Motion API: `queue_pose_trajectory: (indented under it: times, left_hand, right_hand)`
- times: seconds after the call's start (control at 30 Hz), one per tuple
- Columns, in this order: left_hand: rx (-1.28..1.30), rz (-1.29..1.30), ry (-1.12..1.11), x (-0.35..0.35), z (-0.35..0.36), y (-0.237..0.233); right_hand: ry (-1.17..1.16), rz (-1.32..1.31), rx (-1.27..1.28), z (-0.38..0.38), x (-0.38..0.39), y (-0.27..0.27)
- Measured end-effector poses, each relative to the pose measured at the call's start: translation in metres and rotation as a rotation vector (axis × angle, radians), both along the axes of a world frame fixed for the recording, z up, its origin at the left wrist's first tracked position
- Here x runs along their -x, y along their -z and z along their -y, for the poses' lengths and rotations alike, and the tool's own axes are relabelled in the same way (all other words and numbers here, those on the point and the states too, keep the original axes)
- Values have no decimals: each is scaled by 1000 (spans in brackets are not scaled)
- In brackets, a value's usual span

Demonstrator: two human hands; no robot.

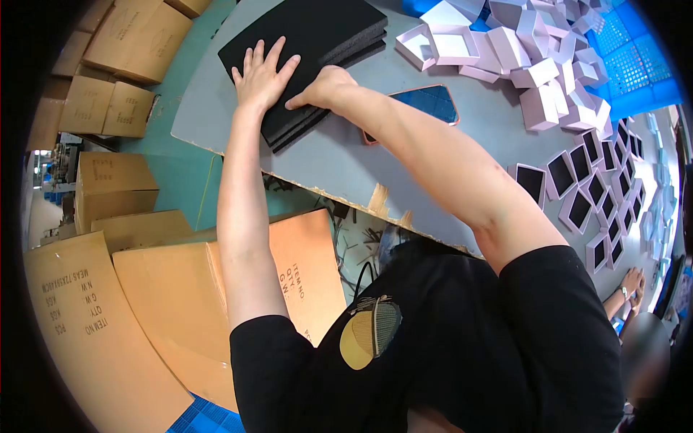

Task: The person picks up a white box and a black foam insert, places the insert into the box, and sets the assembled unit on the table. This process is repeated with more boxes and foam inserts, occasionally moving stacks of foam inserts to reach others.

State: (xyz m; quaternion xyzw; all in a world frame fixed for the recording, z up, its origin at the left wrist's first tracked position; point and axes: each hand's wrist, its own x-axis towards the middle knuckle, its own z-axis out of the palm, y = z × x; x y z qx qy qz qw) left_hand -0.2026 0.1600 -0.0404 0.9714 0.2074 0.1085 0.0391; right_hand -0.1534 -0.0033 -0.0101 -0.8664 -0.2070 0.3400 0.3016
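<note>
A stack of black foam sheets (310, 32) lies at the far side of the grey table. My left hand (261, 79) rests flat on top of the stack, its fingers spread. Beside it, my right hand (325, 88) is curled at the near right edge of the foam, with the thumb stretched over the sheets. The fingers of that hand are partly hidden. Under my right forearm lies a phone (431, 103) with an orange-pink rim, its dark screen up.
Pale pink open boxes (527, 54) are heaped at the back right, near a blue plastic crate (639, 61). Boxes with black inserts (561, 173) stand along the right. Cardboard cartons (94, 325) fill the left. Another person's hands (632, 285) show at far right.
</note>
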Motion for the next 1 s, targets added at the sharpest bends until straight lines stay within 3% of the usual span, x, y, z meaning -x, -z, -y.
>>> queue_pose_trajectory:
  times: [0.33,0.47,0.5,0.53,0.6,0.73,0.77,0.83,0.93,1.0]
  left_hand:
    - [56,32,-16,-12,-9,3]
    - [136,358,127,-16,-41,9]
    - [263,618,173,-6,-37,-8]
    - [499,786,26,16,-10,-36]
    - [625,936,-255,53,-22,-32]
    - [898,330,-510,116,24,0]
    - [984,298,-413,118,47,-1]
    - [1132,571,-447,115,64,11]
    - [1342,729,-447,129,75,-5]
    - [1472,792,-301,150,86,-12]
  right_hand:
    - [-32,58,124,-1,10,-3]
    - [-43,117,90,3,12,1]
    - [-35,122,83,3,11,1]
    - [-23,99,92,0,8,5]
    - [-31,102,77,4,9,1]
    - [-3,113,61,5,15,-4]
    - [8,131,51,5,18,-3]
    - [38,168,32,4,25,-3]
    - [59,177,-142,21,46,-10]
    - [44,231,-295,39,62,-16]
